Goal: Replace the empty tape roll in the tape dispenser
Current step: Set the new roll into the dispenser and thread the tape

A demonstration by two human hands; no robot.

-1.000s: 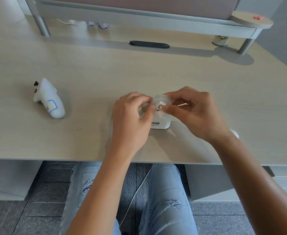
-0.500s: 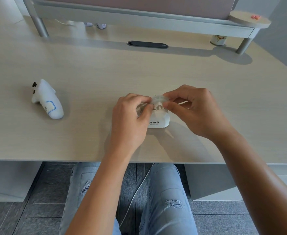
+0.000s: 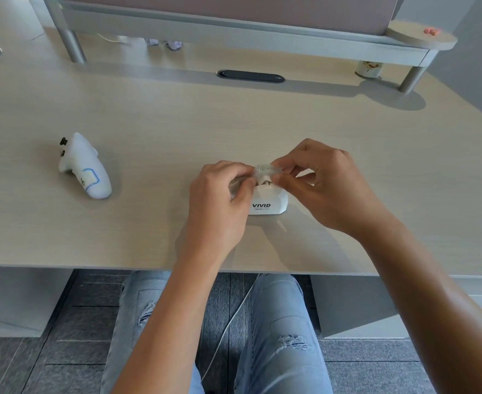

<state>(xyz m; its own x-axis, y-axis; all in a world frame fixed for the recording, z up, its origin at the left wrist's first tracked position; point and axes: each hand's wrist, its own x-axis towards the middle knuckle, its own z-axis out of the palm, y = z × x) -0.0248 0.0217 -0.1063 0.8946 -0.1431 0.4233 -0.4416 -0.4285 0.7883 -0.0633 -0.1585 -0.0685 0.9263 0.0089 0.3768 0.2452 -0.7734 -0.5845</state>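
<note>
Squarely between fingertips [image 3: 276, 182] (both hands): roll [image 3: 265, 169]

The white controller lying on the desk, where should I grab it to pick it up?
Probably by its long rounded body: the white controller lies flat on the desk, so come down from above and pinch its two long sides. Avoid the far end, where small dark buttons stick out. Both hands are busy at the tape dispenser.

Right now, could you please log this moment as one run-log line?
step: seating tape roll | dispenser: on desk | left hand: on roll | right hand: on roll
</note>
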